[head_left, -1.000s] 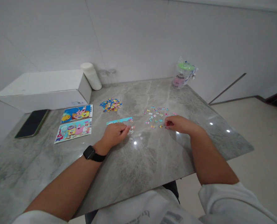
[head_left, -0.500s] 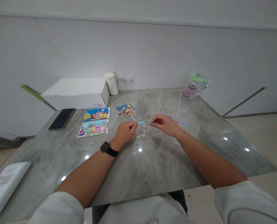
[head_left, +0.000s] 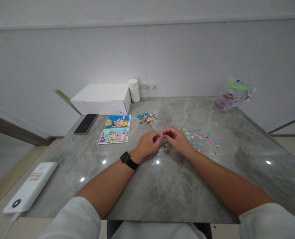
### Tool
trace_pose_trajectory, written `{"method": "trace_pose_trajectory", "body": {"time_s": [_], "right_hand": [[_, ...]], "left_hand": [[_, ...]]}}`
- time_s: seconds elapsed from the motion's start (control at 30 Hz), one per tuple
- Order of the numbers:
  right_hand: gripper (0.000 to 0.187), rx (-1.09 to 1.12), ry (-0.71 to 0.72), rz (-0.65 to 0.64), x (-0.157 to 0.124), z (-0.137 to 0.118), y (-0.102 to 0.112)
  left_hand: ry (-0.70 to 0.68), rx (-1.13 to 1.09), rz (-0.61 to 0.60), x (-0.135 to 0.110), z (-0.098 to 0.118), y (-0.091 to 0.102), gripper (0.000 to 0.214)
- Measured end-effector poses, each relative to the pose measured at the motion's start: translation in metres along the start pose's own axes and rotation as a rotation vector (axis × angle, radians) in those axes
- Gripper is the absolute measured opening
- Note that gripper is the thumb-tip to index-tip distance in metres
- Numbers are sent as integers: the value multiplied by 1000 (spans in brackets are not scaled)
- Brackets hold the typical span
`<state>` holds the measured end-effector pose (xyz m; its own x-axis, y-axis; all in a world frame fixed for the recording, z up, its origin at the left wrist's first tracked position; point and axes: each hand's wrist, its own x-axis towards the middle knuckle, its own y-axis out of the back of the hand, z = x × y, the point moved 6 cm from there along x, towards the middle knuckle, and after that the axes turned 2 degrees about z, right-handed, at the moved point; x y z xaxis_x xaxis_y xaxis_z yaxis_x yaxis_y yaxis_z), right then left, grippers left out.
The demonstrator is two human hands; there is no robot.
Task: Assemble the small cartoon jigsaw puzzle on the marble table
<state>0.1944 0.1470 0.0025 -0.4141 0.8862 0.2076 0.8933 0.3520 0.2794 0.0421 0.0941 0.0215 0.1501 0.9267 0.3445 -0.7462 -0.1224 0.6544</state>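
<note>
My left hand (head_left: 148, 143) and my right hand (head_left: 176, 138) meet at the middle of the grey marble table (head_left: 162, 186), fingers pinched together on a small jigsaw piece (head_left: 161, 135) held between them. Just under the hands lies a partly assembled puzzle strip (head_left: 162, 148), mostly hidden. Loose pieces (head_left: 202, 139) are scattered to the right of my right hand. A heap of colourful pieces (head_left: 147, 118) lies beyond my left hand. A black watch (head_left: 128, 160) is on my left wrist.
Two cartoon picture cards (head_left: 115, 129) lie left of centre. A white box (head_left: 103, 98), a white cylinder (head_left: 134, 90) and two clear jars (head_left: 148, 92) stand at the back. A dark phone (head_left: 85, 123) and a white power bank (head_left: 30, 187) lie left. A plastic bag (head_left: 233, 93) sits back right.
My right hand lifted from the scattered pieces with one piece and came left to meet my left hand, which rose off the puzzle strip. The view swung left.
</note>
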Motion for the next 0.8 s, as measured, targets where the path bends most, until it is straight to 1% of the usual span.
{"method": "trace_pose_trajectory", "body": {"time_s": [0.13,0.23,0.3,0.4,0.5,0.6,0.8], "right_hand": [[23,46,8,41,-4,-5,3],[26,51,36,73,-6,-9,6],[28,0,101,88,-7,-14,8],[29,-142,234,92,-10,-24,9],[22,-267,323,94,-12,-32,9],[12,-331,373,92,-14,-36,8],[8,-376,430,99,-16,-36,8]], "left_hand": [[37,-60,-10,0,1,-1,27],[100,-146,36,0,-2,2,31],[131,-195,70,1,-5,3,31],[148,-232,89,1,-8,3,32],[146,-245,66,1,-8,0,30],[132,-244,33,0,-6,-2,28],[114,-242,27,1,-5,-4,27]]}}
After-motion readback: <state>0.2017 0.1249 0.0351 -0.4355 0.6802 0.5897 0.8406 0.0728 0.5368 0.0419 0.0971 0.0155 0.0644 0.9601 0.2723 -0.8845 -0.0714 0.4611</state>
